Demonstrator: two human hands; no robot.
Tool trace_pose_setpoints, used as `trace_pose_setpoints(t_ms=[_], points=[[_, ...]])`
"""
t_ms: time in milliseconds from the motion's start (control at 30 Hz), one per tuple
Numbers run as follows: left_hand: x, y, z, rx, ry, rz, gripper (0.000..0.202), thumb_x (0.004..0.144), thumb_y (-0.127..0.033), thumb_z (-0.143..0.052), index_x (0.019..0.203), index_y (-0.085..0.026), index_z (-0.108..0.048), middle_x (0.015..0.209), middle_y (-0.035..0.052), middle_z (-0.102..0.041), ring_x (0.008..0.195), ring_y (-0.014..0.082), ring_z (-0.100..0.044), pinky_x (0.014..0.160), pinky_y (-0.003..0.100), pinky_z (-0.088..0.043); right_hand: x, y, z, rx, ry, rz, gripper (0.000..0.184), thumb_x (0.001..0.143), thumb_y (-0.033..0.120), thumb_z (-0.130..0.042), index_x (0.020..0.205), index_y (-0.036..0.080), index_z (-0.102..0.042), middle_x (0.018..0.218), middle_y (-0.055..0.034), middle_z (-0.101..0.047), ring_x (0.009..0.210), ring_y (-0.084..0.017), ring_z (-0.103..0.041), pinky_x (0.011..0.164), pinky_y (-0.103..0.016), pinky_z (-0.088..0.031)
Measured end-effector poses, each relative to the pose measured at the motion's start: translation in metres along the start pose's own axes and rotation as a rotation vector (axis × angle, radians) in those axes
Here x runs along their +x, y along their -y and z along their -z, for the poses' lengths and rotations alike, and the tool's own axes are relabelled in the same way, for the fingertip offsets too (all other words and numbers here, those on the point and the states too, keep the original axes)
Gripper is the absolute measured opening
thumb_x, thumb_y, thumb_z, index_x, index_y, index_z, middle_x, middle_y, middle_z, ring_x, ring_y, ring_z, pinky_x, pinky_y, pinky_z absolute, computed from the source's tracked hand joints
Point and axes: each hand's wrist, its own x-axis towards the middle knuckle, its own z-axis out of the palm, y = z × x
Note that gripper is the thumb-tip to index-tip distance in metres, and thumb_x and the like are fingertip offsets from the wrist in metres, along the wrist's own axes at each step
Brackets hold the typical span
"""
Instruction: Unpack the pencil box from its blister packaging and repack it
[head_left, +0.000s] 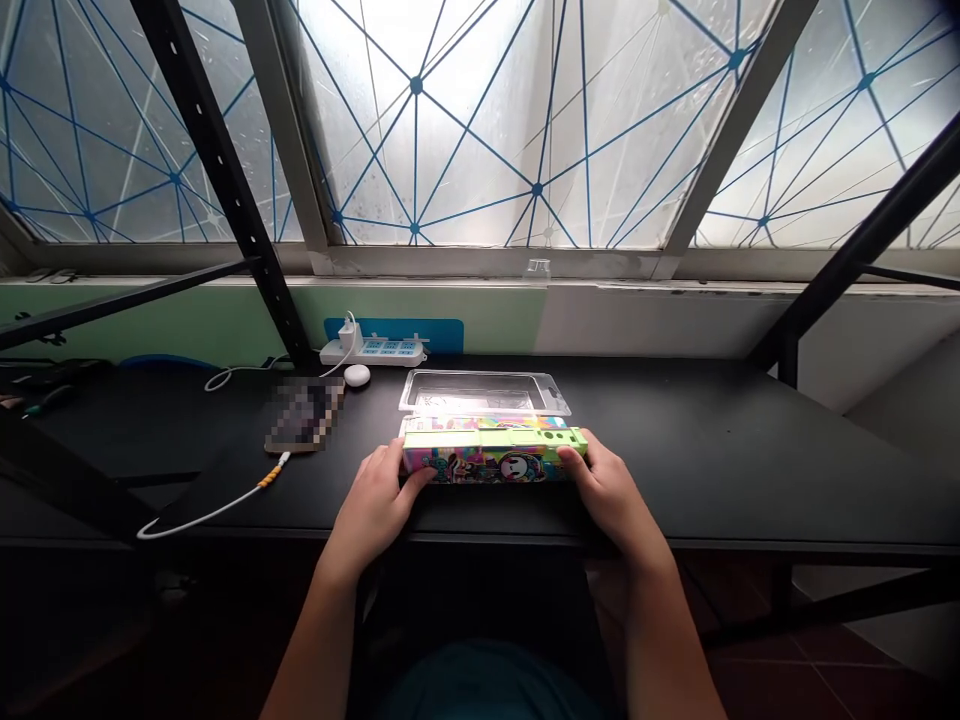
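A long pencil case (491, 455) with a bright cartoon print and lime-green edging is held level between both my hands, just over the near part of the black desk. My left hand (381, 498) grips its left end, the thumb lying along the lower front. At the opposite end my right hand (609, 488) is wrapped round the corner, thumb on the front face near a row of dark round spots on the green strip. Directly behind the case lies a clear plastic tray-like cover (486, 392). The case's underside and most of my fingertips are hidden.
To the left lies a blurred-out phone-like device (304, 415) with a white cable (210, 518) plugged in. A white power strip (382, 350) and a round white object (357, 376) sit at the back. Black metal posts (225, 180) rise beside the desk (735, 460).
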Motion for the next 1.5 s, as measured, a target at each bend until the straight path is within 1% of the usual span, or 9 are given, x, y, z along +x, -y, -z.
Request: trace_pose_setpoints(t_ms=[200, 367, 533, 600, 767, 900, 1100, 1267, 1500], points=[[0.002, 0.004, -0.003, -0.028, -0.019, 0.022, 0.054, 0.102, -0.053, -0.046, 0.145, -0.021, -0.045, 0.128, 0.0137, -0.064, 0.118, 0.0303, -0.060, 0.096, 0.040, -0.047, -0.001, 0.006, 0.000, -0.044, 0.010, 0.027, 0.045, 0.101, 0.061, -0.036, 0.118, 0.025, -0.057, 0.113, -0.0070, -0.071, 0.103, -0.026, -0.066, 0.086, -0.036, -0.051], [0.008, 0.009, -0.006, 0.111, 0.057, -0.030, 0.061, 0.105, -0.056, -0.032, 0.157, -0.023, -0.033, 0.149, 0.0142, -0.053, 0.138, 0.0317, -0.045, 0.108, 0.045, -0.037, 0.000, -0.002, -0.005, -0.146, -0.064, 0.045, 0.046, 0.102, 0.060, -0.033, 0.105, 0.025, -0.062, 0.098, -0.0075, -0.068, 0.097, -0.027, -0.062, 0.082, -0.037, -0.051], [0.011, 0.007, -0.009, 0.182, 0.091, -0.017, 0.067, 0.105, -0.059, -0.027, 0.160, -0.021, -0.028, 0.157, 0.0141, -0.044, 0.143, 0.0331, -0.039, 0.113, 0.048, -0.032, 0.005, -0.010, -0.019, -0.276, -0.187, 0.068, 0.048, 0.104, 0.048, -0.030, 0.141, 0.024, -0.050, 0.113, -0.0121, -0.060, 0.108, -0.030, -0.057, 0.091, -0.045, -0.049], [0.010, 0.006, -0.008, 0.194, 0.109, -0.027, 0.075, 0.101, -0.063, -0.038, 0.161, -0.020, -0.024, 0.158, 0.0150, -0.043, 0.143, 0.0349, -0.039, 0.113, 0.048, -0.031, 0.009, -0.004, -0.023, -0.336, -0.223, 0.098, 0.045, 0.104, 0.040, -0.032, 0.140, 0.023, -0.052, 0.125, -0.0151, -0.056, 0.117, -0.033, -0.052, 0.097, -0.050, -0.045], [0.008, 0.006, -0.001, 0.101, 0.168, 0.029, 0.083, 0.097, -0.063, -0.048, 0.163, -0.024, -0.017, 0.163, 0.0128, -0.036, 0.147, 0.0374, -0.033, 0.116, 0.049, -0.030, 0.023, 0.029, -0.026, -0.444, -0.018, 0.336, 0.033, 0.103, 0.029, -0.041, 0.127, 0.023, -0.062, 0.133, -0.0131, -0.060, 0.124, -0.031, -0.051, 0.101, -0.046, -0.042], [0.023, 0.015, 0.013, -0.043, 0.223, 0.041, 0.093, 0.093, -0.056, -0.060, 0.164, -0.027, -0.009, 0.155, 0.0127, -0.047, 0.142, 0.0346, -0.042, 0.116, 0.048, -0.033, 0.038, 0.053, -0.039, -0.460, 0.138, 0.443, 0.029, 0.104, 0.031, -0.045, 0.121, 0.020, -0.065, 0.123, -0.0105, -0.067, 0.114, -0.028, -0.058, 0.098, -0.042, -0.044], [0.050, 0.027, 0.019, -0.166, 0.228, -0.024, 0.104, 0.084, -0.048, -0.075, 0.163, -0.024, -0.013, 0.144, 0.0144, -0.054, 0.134, 0.0305, -0.052, 0.115, 0.044, -0.037, 0.054, 0.060, -0.054, -0.441, 0.183, 0.417, 0.032, 0.105, 0.031, -0.041, 0.122, 0.018, -0.064, 0.119, -0.0119, -0.067, 0.113, -0.028, -0.057, 0.095, -0.040, -0.044], [0.044, 0.030, 0.012, -0.128, 0.209, -0.073, 0.107, 0.077, -0.042, -0.082, 0.162, -0.025, -0.020, 0.152, 0.0159, -0.046, 0.139, 0.0341, -0.047, 0.117, 0.047, -0.035, 0.054, 0.062, -0.055, -0.405, 0.159, 0.346, 0.030, 0.101, 0.025, -0.041, 0.120, 0.020, -0.064, 0.119, -0.0085, -0.066, 0.113, -0.024, -0.056, 0.095, -0.035, -0.040], [0.042, 0.030, 0.012, -0.126, 0.204, -0.085, 0.111, 0.078, -0.044, -0.081, 0.163, -0.023, -0.012, 0.148, 0.0168, -0.052, 0.139, 0.0331, -0.048, 0.117, 0.049, -0.033, 0.052, 0.074, -0.065, -0.448, 0.097, 0.225, 0.029, 0.100, 0.027, -0.039, 0.110, 0.018, -0.065, 0.112, -0.0108, -0.066, 0.103, -0.026, -0.057, 0.087, -0.036, -0.038]])
